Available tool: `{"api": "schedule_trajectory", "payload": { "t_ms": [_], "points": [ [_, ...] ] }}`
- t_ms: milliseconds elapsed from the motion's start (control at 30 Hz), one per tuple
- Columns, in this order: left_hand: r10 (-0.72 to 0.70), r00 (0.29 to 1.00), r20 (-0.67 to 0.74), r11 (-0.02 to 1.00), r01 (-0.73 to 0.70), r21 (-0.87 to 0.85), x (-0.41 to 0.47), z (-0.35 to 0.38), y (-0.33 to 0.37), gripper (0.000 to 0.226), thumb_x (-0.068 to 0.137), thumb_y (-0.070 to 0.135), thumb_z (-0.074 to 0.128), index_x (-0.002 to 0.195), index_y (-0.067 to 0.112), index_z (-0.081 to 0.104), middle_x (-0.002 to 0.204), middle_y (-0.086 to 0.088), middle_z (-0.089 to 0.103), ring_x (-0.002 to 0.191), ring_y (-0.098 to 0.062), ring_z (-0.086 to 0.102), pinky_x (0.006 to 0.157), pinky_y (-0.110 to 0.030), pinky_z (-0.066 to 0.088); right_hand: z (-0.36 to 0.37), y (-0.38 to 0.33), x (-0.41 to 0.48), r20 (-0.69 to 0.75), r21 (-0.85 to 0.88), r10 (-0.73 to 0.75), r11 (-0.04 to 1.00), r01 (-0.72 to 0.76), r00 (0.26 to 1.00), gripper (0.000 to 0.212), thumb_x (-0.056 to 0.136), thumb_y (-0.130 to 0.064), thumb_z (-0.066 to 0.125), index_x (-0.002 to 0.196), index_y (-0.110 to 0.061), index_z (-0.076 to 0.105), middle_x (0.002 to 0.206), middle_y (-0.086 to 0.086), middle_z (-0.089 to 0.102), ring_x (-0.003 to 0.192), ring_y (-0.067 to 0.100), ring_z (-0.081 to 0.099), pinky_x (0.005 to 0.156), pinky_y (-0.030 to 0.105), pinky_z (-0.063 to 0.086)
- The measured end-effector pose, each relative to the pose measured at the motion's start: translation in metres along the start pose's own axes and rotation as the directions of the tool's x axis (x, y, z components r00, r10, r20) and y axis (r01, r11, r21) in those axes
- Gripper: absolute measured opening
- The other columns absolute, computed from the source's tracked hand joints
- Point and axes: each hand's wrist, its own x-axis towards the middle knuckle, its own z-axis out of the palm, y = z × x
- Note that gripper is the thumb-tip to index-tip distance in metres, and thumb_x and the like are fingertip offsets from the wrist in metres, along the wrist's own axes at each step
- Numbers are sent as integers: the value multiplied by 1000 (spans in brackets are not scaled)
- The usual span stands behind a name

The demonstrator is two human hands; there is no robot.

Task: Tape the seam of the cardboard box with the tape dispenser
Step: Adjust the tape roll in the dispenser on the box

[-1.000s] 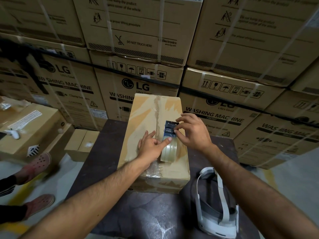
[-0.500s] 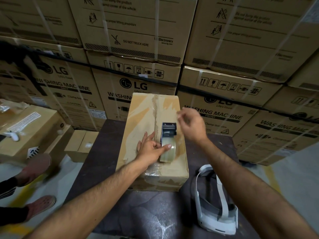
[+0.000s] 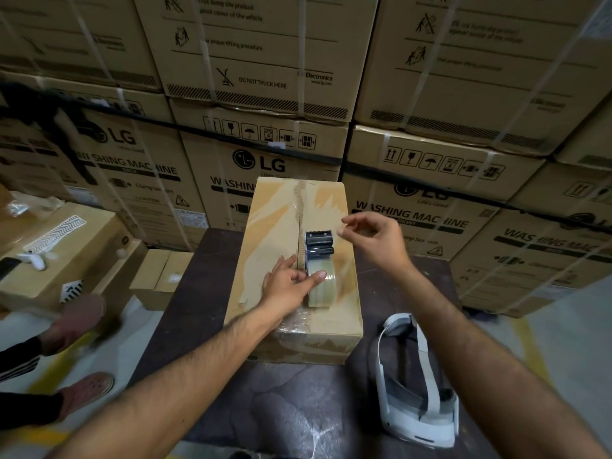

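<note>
A long cardboard box (image 3: 275, 226) lies on a dark table (image 3: 205, 293), its top seam (image 3: 301, 207) running away from me under old crinkled tape. The tape dispenser (image 3: 318, 243), a black head with a clear roll, lies on the box top just right of the seam. My left hand (image 3: 286, 283) rests flat on the box, fingers straight, with the thumb touching the roll. My right hand (image 3: 377, 240) hovers above the box's right edge, apart from the dispenser, its fingers loosely curled. I see nothing held in it.
A white headset (image 3: 417, 392) lies on the table to the right of the box. Strapped washing-machine cartons (image 3: 265, 160) form a wall behind. More cartons (image 3: 59, 246) stand at the left, beside another person's feet (image 3: 79, 319) in sandals on the floor.
My right hand let go of the dispenser's head and rose off to the right. The left hand and the dispenser stayed in place on the box.
</note>
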Motion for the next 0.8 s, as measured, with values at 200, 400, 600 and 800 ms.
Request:
{"api": "schedule_trajectory", "payload": {
  "t_ms": [200, 400, 600, 800],
  "points": [
    [18, 1000, -13, 999, -19, -41, 1, 4, -2, 50, 74, 66, 80, 66, 18, 69, 166, 10, 35, 159, -10, 7, 127, -57, 8, 12, 30, -19, 122, -459, -472, 753, 471, 873, 25, 85, -33, 87, 109, -26, 82, 115, -5, 73, 115, 20, 62, 94, 45, 55],
    [4, 1000, -30, 999, -6, -53, 0, 4, -6, 43, 76, 59, 83, 64, 20, 68, 166, 9, 36, 159, -10, 9, 128, -56, 11, 23, 33, -17, 304, -600, -568, 509, 617, 765, 32, 91, -39, 81, 120, -26, 80, 134, 7, 68, 135, 31, 57, 98, 42, 47],
    [-9, 1000, -20, 999, 8, -45, 2, 3, -9, 42, 74, 58, 85, 68, 18, 72, 166, 10, 35, 159, -10, 8, 128, -53, 11, 29, 26, -11, 291, -598, -590, 502, 625, 753, 18, 89, -34, 83, 103, -24, 85, 122, 5, 70, 122, 30, 62, 84, 42, 51],
    [-6, 1000, -8, 998, 5, -64, -1, 3, -12, 36, 73, 52, 89, 73, 19, 75, 165, 11, 36, 159, -10, 9, 129, -51, 12, 31, 24, -12, 286, -591, -547, 545, 594, 787, 16, 89, -35, 83, 99, -23, 84, 119, 4, 68, 116, 26, 62, 82, 43, 51]
  ]
}}
